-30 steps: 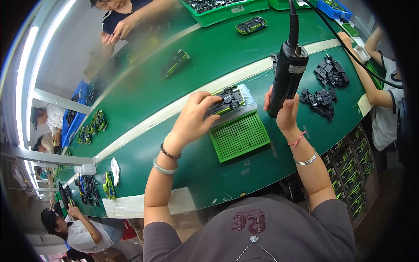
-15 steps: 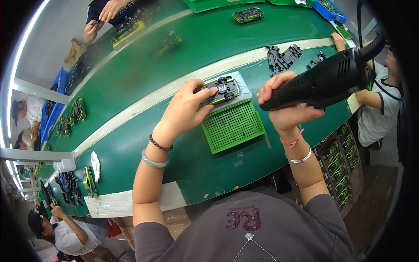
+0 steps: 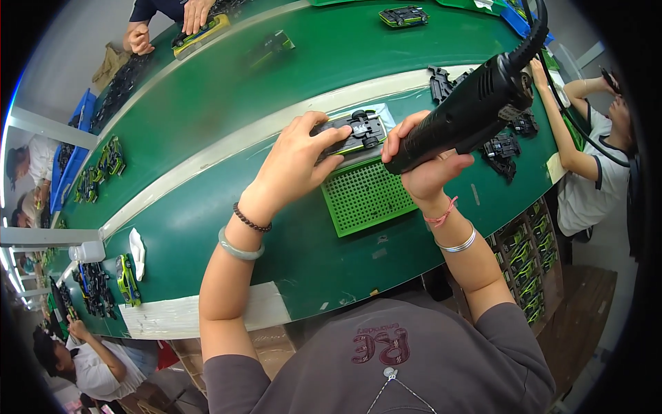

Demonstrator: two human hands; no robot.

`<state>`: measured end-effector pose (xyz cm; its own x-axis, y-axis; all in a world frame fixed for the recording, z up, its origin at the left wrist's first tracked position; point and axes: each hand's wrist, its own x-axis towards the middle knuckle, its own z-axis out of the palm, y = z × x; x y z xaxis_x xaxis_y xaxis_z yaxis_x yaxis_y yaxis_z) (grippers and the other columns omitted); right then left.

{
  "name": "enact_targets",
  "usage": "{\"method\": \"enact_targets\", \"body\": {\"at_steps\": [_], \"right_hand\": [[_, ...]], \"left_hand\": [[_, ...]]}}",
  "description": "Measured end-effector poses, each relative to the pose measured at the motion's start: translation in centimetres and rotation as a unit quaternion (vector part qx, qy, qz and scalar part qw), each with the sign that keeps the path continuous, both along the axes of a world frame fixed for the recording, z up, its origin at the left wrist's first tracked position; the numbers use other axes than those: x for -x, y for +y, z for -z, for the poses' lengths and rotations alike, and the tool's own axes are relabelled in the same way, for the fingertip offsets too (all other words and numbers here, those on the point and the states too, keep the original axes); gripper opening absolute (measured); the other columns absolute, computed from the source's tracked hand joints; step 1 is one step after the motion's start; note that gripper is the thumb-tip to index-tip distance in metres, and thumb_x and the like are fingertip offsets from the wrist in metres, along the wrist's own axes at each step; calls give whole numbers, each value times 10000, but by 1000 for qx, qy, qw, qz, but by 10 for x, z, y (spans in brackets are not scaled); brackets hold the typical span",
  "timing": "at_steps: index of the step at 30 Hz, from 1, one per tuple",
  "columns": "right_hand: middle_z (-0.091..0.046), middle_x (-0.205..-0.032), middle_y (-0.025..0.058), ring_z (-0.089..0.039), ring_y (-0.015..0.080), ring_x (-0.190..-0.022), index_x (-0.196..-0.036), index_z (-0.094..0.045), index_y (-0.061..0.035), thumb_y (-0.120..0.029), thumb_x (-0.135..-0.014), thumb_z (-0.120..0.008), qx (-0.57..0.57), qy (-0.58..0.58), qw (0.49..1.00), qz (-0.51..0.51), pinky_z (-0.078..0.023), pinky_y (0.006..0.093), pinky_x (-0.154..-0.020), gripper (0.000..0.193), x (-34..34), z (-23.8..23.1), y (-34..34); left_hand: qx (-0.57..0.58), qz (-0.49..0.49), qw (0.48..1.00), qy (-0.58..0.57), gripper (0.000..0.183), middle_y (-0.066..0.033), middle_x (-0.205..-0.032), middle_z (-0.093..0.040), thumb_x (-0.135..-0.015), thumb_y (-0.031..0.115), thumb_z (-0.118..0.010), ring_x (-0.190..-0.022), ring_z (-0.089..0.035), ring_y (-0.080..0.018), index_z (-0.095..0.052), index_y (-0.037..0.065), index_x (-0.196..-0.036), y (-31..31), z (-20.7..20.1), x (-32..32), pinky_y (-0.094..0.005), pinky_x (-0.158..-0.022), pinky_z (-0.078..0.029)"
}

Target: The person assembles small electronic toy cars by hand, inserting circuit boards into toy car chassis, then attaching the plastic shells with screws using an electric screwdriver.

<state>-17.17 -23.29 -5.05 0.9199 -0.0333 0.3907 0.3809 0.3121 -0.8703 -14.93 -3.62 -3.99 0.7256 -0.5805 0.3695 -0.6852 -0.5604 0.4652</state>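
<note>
My left hand (image 3: 293, 152) grips a toy car (image 3: 365, 130) lying wheels up, with a black underside and a yellow-green body edge. One fingertip presses on its underside. My right hand (image 3: 424, 169) is wrapped round a black corded power tool (image 3: 455, 110), held above the table to the right of the car. Its working tip cannot be made out. Below the car sits a green perforated basket (image 3: 372, 196), partly under my right hand. A pale blue cloth (image 3: 383, 116) shows beside the car's right end.
Black chassis parts (image 3: 500, 148) lie to the right, near a co-worker's arm (image 3: 562, 131). Yellow-green cars stand at left (image 3: 127, 279) beside a white object (image 3: 138, 254). A car (image 3: 403, 16) rests on the green surface beyond the pale strip (image 3: 207, 157). Another person's hands (image 3: 196, 14) work far left.
The power tool and my right hand have moved left, nearer the car. My left hand still holds the car. The far-left person's hand is now down on a yellow item.
</note>
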Motion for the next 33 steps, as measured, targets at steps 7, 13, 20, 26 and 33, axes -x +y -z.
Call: {"method": "enact_targets", "body": {"at_steps": [7,13,20,26,33], "right_hand": [[-487,-577,63,-514,164,-507,-824,-450,-30,-907,-571,-294,12,6,1000,24,-441,268,-487,926,-1,4,4],[-490,-579,64,-514,163,-506,-828,-452,-32,-903,-578,-306,57,6,998,20,-431,258,-483,917,-2,2,7],[-510,-582,90,-515,189,-502,-834,-471,-21,-918,-575,-265,-35,-28,999,13,-441,293,-491,955,-5,-29,-5],[-513,-582,109,-519,211,-500,-822,-472,-11,-921,-578,-221,-28,-85,995,50,-444,300,-482,975,-39,-53,1],[-505,-575,100,-514,196,-503,-823,-476,-24,-898,-622,-227,4,-69,996,49,-437,287,-478,931,-54,-38,3]], "left_hand": [[9,-8,1000,6,353,-145,-1050,-528,-729,131,-675,-975,-519,-312,-604,110,-1075,0,1,1,-394,-844,-440],[-12,-5,1000,-13,389,-170,-1079,-520,-731,125,-684,-965,-529,-334,-594,109,-1109,1,-1,1,-387,-833,-450],[-43,-11,998,-44,386,-159,-1093,-527,-752,169,-670,-984,-523,-325,-581,126,-1125,1,0,2,-394,-839,-442],[-32,-19,998,-60,340,-145,-1069,-527,-745,166,-660,-981,-520,-300,-593,122,-1076,1,2,4,-391,-838,-430],[-30,-16,997,-65,358,-136,-1071,-522,-738,159,-667,-980,-519,-296,-586,124,-1085,2,5,3,-390,-837,-429]]}}
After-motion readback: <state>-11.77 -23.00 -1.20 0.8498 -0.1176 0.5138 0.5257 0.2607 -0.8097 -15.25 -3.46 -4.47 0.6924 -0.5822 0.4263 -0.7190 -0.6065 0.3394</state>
